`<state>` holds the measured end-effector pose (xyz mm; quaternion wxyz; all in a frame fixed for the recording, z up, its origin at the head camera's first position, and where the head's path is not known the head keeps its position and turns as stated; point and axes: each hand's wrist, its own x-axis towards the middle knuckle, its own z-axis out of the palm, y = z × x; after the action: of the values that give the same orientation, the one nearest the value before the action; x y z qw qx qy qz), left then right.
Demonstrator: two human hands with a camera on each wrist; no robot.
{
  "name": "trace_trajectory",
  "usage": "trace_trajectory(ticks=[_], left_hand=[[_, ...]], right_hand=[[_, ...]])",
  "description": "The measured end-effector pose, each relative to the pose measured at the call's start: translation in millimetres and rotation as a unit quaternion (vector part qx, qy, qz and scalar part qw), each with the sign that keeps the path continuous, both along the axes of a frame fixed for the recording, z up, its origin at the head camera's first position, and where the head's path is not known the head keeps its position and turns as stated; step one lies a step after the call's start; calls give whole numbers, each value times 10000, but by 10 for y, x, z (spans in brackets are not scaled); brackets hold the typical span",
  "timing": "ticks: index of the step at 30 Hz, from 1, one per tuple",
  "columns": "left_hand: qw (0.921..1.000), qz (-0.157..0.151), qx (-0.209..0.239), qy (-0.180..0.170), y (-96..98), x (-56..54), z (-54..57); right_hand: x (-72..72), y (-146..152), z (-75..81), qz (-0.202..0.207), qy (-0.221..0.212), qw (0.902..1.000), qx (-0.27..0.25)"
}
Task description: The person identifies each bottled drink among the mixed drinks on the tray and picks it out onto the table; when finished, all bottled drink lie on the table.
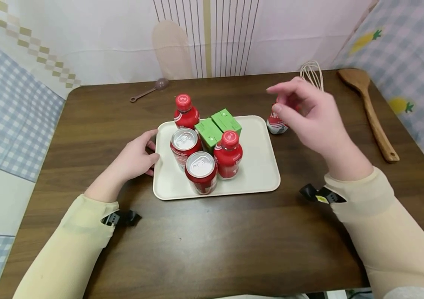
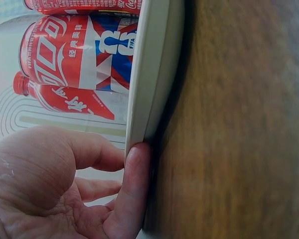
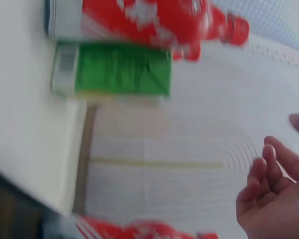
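A cream tray bears two soda cans, two red-capped bottles and two green cartons. At the tray's left edge, my left hand pinches the rim; in the left wrist view one digit of the left hand lies against the outer side of the rim. My right hand is raised past the tray's right edge, its thumb and index finger apart with nothing between them. Partly hidden behind that hand is another red bottle, just off the tray.
A purple measuring spoon lies at the back left of the brown table. A whisk sits at the back right, behind the right hand. Along the right side runs a wooden spatula. Patterned cloth hangs behind.
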<state>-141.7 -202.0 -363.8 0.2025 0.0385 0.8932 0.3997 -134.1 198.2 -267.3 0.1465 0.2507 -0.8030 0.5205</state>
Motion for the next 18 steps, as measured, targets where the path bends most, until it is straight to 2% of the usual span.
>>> trace_trajectory(ticks=[4, 8, 11, 18], left_hand=[[10000, -14, -37, 4, 6, -3, -24], [10000, -7, -40, 34, 16, 0, -23], [10000, -3, -34, 55, 23, 1, -18], [10000, 41, -35, 47, 7, -4, -2]], right_hand=[[69, -142, -111, 697, -324, 9967, 277], [139, -312, -228, 1006, -425, 9907, 807], [211, -436, -288, 898, -536, 9893, 1013], [293, -642, -363, 74, -381, 9915, 1243]])
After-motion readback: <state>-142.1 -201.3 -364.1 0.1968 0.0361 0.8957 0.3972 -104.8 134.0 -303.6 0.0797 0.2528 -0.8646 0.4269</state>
